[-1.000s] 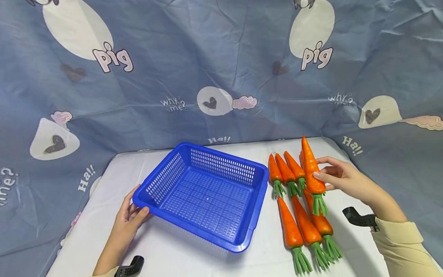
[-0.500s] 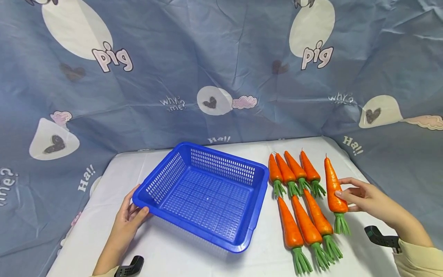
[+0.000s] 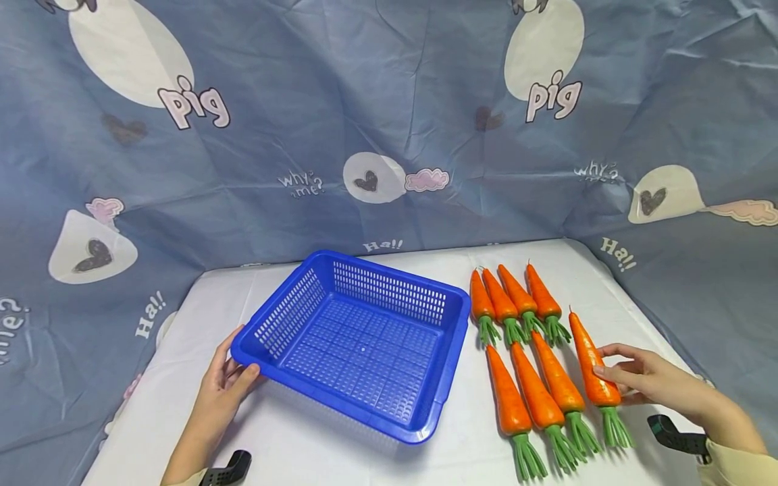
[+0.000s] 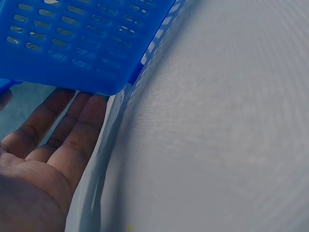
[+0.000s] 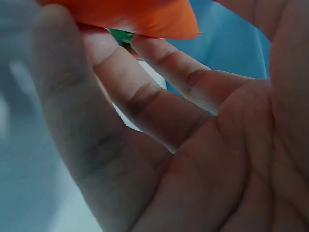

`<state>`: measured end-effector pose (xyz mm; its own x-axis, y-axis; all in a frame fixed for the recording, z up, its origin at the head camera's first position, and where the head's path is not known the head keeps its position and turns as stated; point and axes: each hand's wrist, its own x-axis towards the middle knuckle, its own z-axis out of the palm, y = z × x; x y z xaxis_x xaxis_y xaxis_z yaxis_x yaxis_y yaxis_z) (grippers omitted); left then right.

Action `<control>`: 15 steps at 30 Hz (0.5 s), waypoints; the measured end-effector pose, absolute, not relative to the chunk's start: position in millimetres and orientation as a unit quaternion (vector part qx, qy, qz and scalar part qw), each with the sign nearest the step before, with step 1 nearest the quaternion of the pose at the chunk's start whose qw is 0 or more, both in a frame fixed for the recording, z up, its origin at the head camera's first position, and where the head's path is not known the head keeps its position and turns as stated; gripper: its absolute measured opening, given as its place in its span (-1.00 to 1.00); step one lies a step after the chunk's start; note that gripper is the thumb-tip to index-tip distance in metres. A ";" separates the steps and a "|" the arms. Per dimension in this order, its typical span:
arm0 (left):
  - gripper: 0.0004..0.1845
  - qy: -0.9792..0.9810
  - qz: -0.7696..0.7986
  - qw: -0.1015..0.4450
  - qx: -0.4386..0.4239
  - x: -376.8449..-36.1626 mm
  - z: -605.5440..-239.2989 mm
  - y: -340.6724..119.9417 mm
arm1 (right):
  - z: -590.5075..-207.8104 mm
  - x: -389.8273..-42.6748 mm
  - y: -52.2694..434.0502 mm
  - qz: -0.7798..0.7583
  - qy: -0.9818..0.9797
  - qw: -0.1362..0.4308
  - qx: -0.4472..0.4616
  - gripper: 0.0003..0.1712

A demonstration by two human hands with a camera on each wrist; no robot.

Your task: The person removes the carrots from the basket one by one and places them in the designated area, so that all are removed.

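Observation:
In the head view my right hand [image 3: 665, 381] pinches an orange carrot [image 3: 592, 361] with green stalks, thumb on its near side and fingers beyond. The carrot lies at the right end of the front row, its tip pointing away. In the right wrist view its orange body [image 5: 140, 17] shows at the fingertips. My left hand [image 3: 221, 391] grips the near-left corner of a blue plastic basket [image 3: 349, 398], thumb over the rim. From the left wrist, the fingers [image 4: 79, 137] reach under the basket's perforated wall [image 4: 67, 43]. No carrots are inside the basket.
Three more carrots [image 3: 535, 391] form the front row, left of the held one. Behind them several carrots [image 3: 501, 297] lie side by side, close to the basket's right wall. White cloth [image 3: 328, 445] covers the table, and a printed blue curtain [image 3: 292, 135] stands around its back and sides.
My right hand has carried the carrot from above the back row to the right, then down and nearer beside the front row. The left hand and basket have stayed put.

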<state>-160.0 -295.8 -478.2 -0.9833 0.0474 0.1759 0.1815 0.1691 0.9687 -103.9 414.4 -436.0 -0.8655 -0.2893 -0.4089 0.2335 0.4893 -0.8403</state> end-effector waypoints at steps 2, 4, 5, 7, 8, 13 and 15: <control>-0.21 -0.761 -0.643 0.050 -0.075 -159.9 -477.8 -295.4 | -439.7 -101.8 415.3 -0.507 0.819 0.269 -0.016 -0.38; -0.21 -0.757 -0.647 0.048 -0.075 -160.1 -477.8 -295.4 | -442.9 -100.2 415.9 -0.511 0.812 0.280 -0.019 -0.39; -0.21 -0.755 -0.649 0.048 -0.076 -160.1 -477.8 -295.4 | -444.3 -99.3 416.2 -0.514 0.808 0.287 -0.022 -0.40; -0.22 -0.753 -0.652 0.049 -0.077 -160.1 -477.9 -295.3 | -446.9 -97.9 416.6 -0.519 0.800 0.300 -0.028 -0.42; -0.22 -0.752 -0.653 0.050 -0.078 -160.1 -478.1 -295.4 | -448.0 -97.0 416.9 -0.523 0.795 0.306 -0.031 -0.42; -0.22 -0.751 -0.653 0.054 -0.082 -159.9 -479.1 -295.9 | -451.7 -94.1 417.7 -0.531 0.784 0.320 -0.031 -0.46; -0.22 -0.753 -0.650 0.055 -0.084 -159.8 -479.6 -296.3 | -452.3 -93.3 417.5 -0.529 0.784 0.322 -0.025 -0.45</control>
<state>-159.8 -296.3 -479.6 -0.9799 0.0537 0.1921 0.1979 0.1402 0.9701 -93.3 417.5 -452.3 -0.7910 -0.3807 -0.4789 0.3016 0.4384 -0.8467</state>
